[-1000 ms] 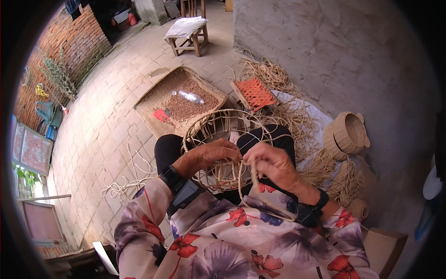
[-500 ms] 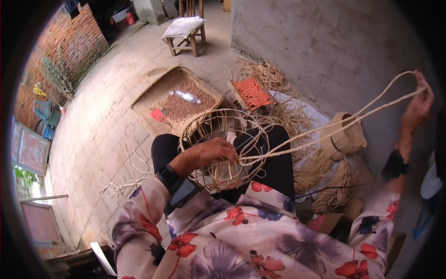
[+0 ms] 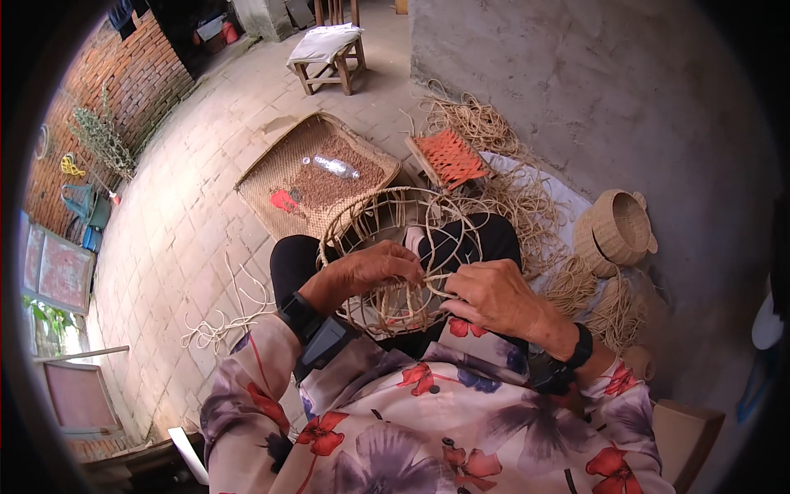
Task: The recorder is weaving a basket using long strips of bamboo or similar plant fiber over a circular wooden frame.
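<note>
An openwork basket (image 3: 393,191) of pale twisted cord rests on my lap between my knees, its side made of wide-spaced loops. My left hand (image 3: 380,267) is closed on the near rim, fingertips pinched on the basket. Close beside it, my right hand (image 3: 502,303) is closed with thumb and fingers together on the cord (image 3: 436,284) at the same rim. A small gap with cord in it separates the two hands. The fingertips partly hide the exact spot where the cord meets the basket.
Ahead lies a woven tray (image 3: 267,193) holding brown grains, a clear plastic bottle (image 3: 336,167) and a red item. Right of it stand an orange-webbed low stool (image 3: 448,159), heaps of loose cord (image 3: 527,210) and a woven basket (image 3: 601,235). A cushioned wooden stool (image 3: 327,62) is farther off.
My right hand has come in from the far right, where it held a long loop of cord stretched out, to the basket rim beside my left hand. The left hand stays put.
</note>
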Demonstrator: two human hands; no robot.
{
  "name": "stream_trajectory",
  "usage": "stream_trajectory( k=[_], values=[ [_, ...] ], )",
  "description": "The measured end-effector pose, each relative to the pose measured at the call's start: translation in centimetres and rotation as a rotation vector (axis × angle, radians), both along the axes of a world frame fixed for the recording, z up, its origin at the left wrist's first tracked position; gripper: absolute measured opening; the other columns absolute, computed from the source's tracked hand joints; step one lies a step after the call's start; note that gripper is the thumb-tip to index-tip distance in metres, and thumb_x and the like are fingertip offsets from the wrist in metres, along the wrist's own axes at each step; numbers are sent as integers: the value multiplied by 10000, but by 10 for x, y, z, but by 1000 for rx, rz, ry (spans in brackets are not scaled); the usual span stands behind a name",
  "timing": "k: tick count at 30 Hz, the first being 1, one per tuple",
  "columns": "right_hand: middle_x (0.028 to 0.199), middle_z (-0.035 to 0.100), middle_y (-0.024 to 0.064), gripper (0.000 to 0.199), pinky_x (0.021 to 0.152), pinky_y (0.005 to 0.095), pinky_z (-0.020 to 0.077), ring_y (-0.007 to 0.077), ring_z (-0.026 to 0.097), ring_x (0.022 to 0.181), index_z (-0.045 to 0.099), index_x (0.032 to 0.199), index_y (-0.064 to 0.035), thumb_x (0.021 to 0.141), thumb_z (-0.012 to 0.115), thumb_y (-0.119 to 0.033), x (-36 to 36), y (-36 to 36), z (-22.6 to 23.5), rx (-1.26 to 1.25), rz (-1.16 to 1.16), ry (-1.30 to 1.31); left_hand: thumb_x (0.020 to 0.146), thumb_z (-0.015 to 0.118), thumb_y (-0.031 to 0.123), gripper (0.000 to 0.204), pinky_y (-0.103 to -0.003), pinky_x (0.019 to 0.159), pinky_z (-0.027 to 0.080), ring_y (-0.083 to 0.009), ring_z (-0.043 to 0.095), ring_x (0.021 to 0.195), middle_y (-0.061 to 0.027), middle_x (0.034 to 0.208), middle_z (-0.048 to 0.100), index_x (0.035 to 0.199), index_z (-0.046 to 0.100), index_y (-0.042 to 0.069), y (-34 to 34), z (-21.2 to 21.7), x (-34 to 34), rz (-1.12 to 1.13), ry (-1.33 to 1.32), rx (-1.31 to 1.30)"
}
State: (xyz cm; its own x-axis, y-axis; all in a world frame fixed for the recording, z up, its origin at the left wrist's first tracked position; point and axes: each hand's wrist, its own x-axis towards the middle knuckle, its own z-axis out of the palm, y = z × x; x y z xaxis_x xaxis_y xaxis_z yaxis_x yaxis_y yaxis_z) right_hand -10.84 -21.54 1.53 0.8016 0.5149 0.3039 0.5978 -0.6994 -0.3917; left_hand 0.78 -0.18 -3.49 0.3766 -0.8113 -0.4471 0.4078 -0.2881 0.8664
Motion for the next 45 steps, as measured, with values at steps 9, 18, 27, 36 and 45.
stream_trajectory(
  k=[9,18,27,36,45],
  values=[
    [718,490,-24,178,618,244,393,73,437,690,578,826,-31,871,557,-203,16,-215,40,439,-752,99,712,680,158,177,-227,649,426,-86,569,725,-15,754,643,819,694,17,6,-5,2,2,-20,38],
    [1044,621,228,374,817,442,447,413,569,972,617,1017,2,839,557,-321,-187,-623,42,-560,-1688,13,725,663,162,151,-225,628,417,-67,559,719,6,752,634,800,685,33,-10,4,2,-96,-165,-125],
    [872,633,94,252,737,297,491,197,624,814,643,983,-46,755,716,-126,23,-90,-5,389,-233,171,768,640,145,165,-208,685,448,-85,590,721,-19,748,638,842,655,-2,11,0,9,-102,-242,-75],
    [802,598,111,203,726,396,467,307,590,779,603,903,-52,735,704,-108,24,-47,-18,354,-330,224,724,681,197,152,-199,609,376,-51,509,656,43,712,603,795,679,63,1,9,5,-8,-76,148],
    [830,573,124,224,640,401,471,301,595,730,564,953,-43,783,680,-132,20,-17,-3,272,-171,330,704,719,111,116,-198,590,366,-43,503,645,41,694,575,741,621,62,-6,22,-1,128,-90,232]
  ],
)
